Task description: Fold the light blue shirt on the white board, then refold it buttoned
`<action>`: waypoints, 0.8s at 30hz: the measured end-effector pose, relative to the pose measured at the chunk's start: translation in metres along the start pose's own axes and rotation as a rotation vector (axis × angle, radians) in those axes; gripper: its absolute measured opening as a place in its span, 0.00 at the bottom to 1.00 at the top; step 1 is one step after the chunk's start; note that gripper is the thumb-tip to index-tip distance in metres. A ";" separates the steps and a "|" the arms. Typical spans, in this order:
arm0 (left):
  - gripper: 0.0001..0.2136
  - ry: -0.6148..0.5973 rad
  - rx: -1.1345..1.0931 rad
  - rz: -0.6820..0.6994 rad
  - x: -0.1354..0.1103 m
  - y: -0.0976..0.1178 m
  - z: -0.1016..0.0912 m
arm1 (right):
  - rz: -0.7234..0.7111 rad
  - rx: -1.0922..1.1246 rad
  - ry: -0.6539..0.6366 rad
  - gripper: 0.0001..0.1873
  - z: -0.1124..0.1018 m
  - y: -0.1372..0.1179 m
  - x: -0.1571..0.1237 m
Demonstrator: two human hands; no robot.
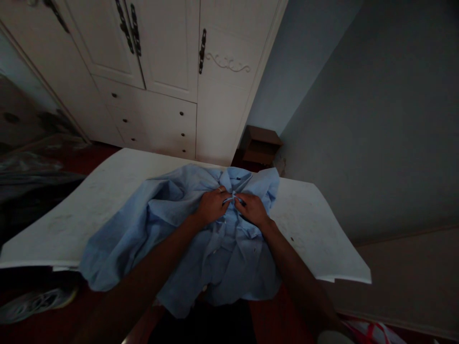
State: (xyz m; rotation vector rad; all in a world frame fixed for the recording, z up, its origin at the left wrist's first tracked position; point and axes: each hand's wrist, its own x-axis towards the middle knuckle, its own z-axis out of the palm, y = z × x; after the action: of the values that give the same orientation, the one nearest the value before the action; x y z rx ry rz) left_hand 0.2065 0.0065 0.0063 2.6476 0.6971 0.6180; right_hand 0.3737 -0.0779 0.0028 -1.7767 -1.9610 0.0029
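A light blue button-up shirt (186, 191) lies spread over a white table (96, 205), its collar toward the far edge and its hem hanging over the near edge. My left hand (213, 205) is closed on the left side of the front opening, just below the collar; a ring shows on one finger. Opposite it, my right hand (251, 208) pinches the other front edge. The fingertips of both hands nearly meet on the placket. Whatever button lies between them is too small to make out. Lower down, the shirt front hangs apart.
A white wardrobe (168, 86) with dark handles stands behind the table. Past the far edge sits a small brown cabinet (261, 143) by the grey wall (387, 119). A shoe (39, 303) rests on the red floor at lower left, and a plastic bag (376, 332) at lower right.
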 end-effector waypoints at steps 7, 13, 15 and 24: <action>0.12 -0.016 -0.078 -0.018 0.001 -0.002 0.001 | 0.010 0.124 -0.013 0.11 0.003 0.003 0.003; 0.12 -0.011 -0.117 -0.041 0.002 -0.005 0.006 | 0.004 0.276 -0.065 0.10 0.000 0.009 0.004; 0.11 -0.003 -0.140 -0.043 0.002 -0.006 0.006 | 0.004 0.328 -0.069 0.11 -0.001 0.012 0.003; 0.10 0.003 -0.255 -0.074 0.002 -0.002 0.001 | 0.103 0.484 -0.067 0.15 0.000 0.011 0.000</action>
State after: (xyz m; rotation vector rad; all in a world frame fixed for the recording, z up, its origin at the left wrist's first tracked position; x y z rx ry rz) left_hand 0.2081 0.0095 0.0051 2.3770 0.6654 0.6444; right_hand 0.3839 -0.0760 -0.0003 -1.5615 -1.7220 0.5315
